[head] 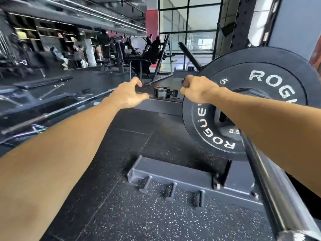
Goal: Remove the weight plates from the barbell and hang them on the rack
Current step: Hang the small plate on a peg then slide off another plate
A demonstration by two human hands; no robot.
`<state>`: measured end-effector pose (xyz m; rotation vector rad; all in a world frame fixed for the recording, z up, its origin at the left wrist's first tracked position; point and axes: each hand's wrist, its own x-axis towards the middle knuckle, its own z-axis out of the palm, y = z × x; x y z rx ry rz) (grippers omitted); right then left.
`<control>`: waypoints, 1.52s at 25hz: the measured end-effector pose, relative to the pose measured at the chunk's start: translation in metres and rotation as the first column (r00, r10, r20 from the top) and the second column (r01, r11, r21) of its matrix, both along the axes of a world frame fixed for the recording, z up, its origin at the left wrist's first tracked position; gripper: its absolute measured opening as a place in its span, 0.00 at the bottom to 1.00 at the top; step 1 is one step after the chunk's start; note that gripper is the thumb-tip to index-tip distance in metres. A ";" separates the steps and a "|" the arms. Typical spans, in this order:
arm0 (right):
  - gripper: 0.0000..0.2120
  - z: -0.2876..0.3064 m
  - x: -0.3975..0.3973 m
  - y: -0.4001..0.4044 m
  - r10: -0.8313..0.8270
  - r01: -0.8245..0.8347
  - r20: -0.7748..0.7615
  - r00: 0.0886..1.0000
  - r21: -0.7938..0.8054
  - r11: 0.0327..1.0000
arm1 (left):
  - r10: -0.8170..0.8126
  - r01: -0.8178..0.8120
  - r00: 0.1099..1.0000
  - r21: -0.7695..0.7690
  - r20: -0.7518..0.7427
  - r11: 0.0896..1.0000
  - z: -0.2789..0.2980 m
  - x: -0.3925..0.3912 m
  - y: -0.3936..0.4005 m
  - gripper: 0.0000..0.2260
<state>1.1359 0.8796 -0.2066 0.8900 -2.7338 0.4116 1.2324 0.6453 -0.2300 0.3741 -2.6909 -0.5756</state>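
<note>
Fingers of both hands hang loosely curled and grip nothing: the left hand (127, 94) reaches out over the rubber floor (121, 214), and the right hand (198, 90) hovers at the left edge of the weight plates (271, 80). Nearest, the barbell (271, 188) runs up from the lower right to those black plates, which sit on it. Beyond the hands, a collar clamp (164, 92) lies on a low platform.
</note>
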 end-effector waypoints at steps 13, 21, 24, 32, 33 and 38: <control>0.16 -0.022 -0.146 -0.132 -0.150 0.125 0.057 0.987 0.314 0.941 | -0.162 0.162 0.984 0.006 0.075 0.987 -0.040 -0.200 -0.070 0.21; 0.12 -0.050 -0.192 -0.148 -0.204 0.189 0.013 0.979 0.329 0.925 | -0.150 0.147 0.985 0.042 0.082 0.988 -0.059 -0.256 -0.072 0.22; 0.12 -0.052 -0.197 -0.151 -0.231 0.227 -0.020 0.973 0.290 0.930 | -0.113 0.110 0.987 0.031 0.111 0.993 -0.059 -0.260 -0.074 0.22; 0.11 -0.041 -0.169 -0.141 -0.135 0.133 -0.022 0.991 0.388 0.912 | -0.167 0.160 0.985 0.107 0.054 0.981 -0.058 -0.212 -0.067 0.08; 0.14 -0.040 -0.163 -0.139 -0.120 0.119 -0.024 0.993 0.390 0.913 | -0.178 0.173 0.983 0.113 0.040 0.978 -0.058 -0.200 -0.069 0.07; 0.11 -0.036 -0.123 -0.135 0.006 -0.011 0.016 1.000 0.271 0.962 | -0.180 0.184 0.982 0.081 -0.055 0.979 -0.046 -0.146 -0.080 0.06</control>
